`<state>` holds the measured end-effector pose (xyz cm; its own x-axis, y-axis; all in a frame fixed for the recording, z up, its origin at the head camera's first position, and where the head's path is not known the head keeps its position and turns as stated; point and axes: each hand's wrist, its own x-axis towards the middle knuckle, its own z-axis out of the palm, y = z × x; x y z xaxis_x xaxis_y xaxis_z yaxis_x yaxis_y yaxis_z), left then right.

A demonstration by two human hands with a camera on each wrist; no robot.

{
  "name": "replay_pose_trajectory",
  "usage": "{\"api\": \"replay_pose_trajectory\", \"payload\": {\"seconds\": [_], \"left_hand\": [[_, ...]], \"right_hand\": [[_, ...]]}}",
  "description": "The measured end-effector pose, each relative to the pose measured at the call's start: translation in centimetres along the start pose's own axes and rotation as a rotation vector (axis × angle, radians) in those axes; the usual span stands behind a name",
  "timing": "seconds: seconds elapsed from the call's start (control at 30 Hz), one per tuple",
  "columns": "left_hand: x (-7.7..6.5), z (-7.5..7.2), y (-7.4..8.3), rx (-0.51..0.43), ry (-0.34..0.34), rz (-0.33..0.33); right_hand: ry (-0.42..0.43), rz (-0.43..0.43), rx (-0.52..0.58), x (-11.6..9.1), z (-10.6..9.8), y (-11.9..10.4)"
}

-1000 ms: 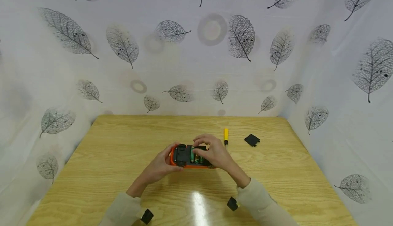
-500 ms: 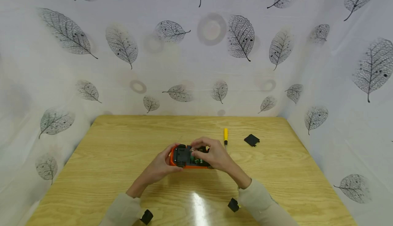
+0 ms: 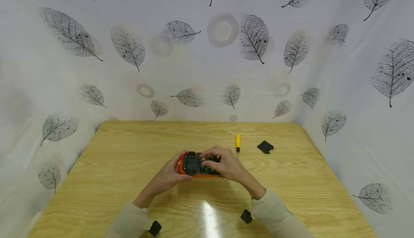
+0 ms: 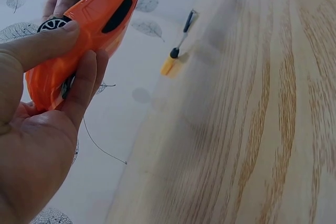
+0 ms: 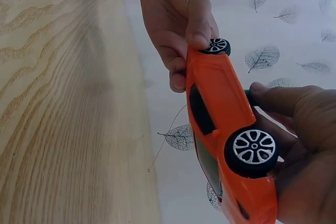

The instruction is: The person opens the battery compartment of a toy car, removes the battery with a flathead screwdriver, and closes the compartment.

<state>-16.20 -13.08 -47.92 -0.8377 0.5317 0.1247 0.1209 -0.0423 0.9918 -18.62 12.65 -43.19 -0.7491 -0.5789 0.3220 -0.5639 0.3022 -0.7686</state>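
An orange toy car (image 3: 182, 166) is held upside down, its black underside facing up and its battery compartment uncovered. My left hand (image 3: 166, 178) grips one end, with the thumb along the side by a wheel, as the left wrist view shows on the orange body (image 4: 89, 40). Over the compartment, my right hand (image 3: 226, 164) pinches a green battery (image 3: 203, 167) between thumb and fingertips. Only a sliver of green battery (image 5: 248, 96) shows at the thumb in the right wrist view. The right fingers partly hide the other batteries.
Behind the right hand lies a yellow-handled screwdriver (image 3: 238, 141) on the wooden table (image 3: 145, 141). To its right is a flat black battery cover (image 3: 266, 147). A leaf-print cloth (image 3: 207, 69) hangs around the back and sides.
My right fingers have shifted slightly left over the compartment, and the battery at its left side has tilted, its end now up at the fingertips. The left hand and car stay in place.
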Motion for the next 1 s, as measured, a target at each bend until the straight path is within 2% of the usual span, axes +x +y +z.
{"api": "replay_pose_trajectory", "payload": {"seconds": [0.23, 0.53, 0.83, 1.0], "left_hand": [[0.1, 0.1, 0.1, 0.018, 0.020, -0.013], [0.0, 0.1, 0.3, -0.010, 0.039, -0.042], [-0.2, -0.1, 0.5, -0.011, 0.051, -0.045], [-0.3, -0.2, 0.5, 0.005, 0.060, -0.043]], "right_hand": [[0.114, -0.014, 0.008, -0.2, -0.4, -0.4], [0.258, 0.033, 0.119, -0.7, -1.7, -0.7], [0.362, 0.181, 0.312, -1.4, -3.4, -0.4], [0.411, 0.217, 0.312, -1.9, -4.4, -0.1]]}}
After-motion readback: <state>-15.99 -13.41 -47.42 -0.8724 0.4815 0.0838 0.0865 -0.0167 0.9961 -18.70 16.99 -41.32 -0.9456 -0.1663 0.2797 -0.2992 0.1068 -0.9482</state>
